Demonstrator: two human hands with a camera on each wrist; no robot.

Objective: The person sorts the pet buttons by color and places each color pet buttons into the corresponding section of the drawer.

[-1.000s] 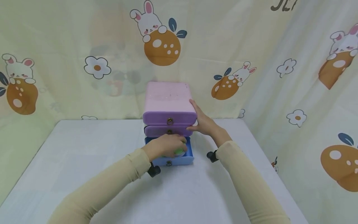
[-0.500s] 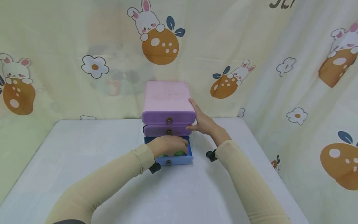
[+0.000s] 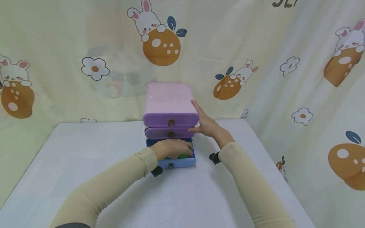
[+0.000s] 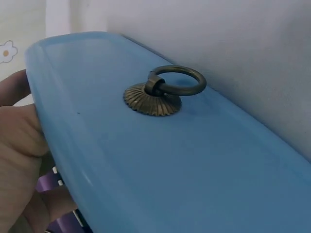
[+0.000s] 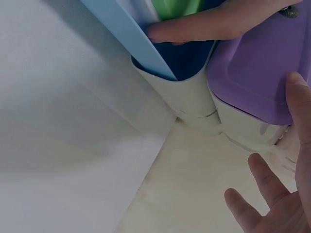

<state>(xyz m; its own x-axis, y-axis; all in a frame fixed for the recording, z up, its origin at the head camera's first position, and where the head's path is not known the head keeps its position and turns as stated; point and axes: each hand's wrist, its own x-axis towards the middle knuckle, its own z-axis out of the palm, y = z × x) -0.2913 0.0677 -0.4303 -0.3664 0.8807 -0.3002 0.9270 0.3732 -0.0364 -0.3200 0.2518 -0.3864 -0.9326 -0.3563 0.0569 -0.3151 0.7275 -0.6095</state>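
Note:
A drawer unit (image 3: 169, 96) with a pink top stands at the table's back, its two purple drawers (image 3: 170, 133) pushed in. The bottom blue drawer (image 3: 178, 163) is pulled out; its front with a brass ring pull (image 4: 165, 90) fills the left wrist view. My left hand (image 3: 172, 148) is down inside it, fingers bent around a green, pale-edged object (image 5: 177, 7), mostly hidden by the hand. One finger (image 5: 194, 26) reaches to the drawer's front wall. My right hand (image 3: 206, 123) rests against the unit's right side, thumb (image 5: 297, 90) on the middle purple drawer's front.
A white-covered table (image 3: 85, 152) spreads around the unit. Behind it hangs a pale curtain (image 3: 119, 41) printed with rabbits, fruit and flowers. Dark wrist straps with cameras (image 3: 156, 171) sit at both cuffs.
My left hand has lowered deeper into the blue drawer with the green object and shifted slightly right. The right hand keeps its place on the unit; the head view has shifted a little.

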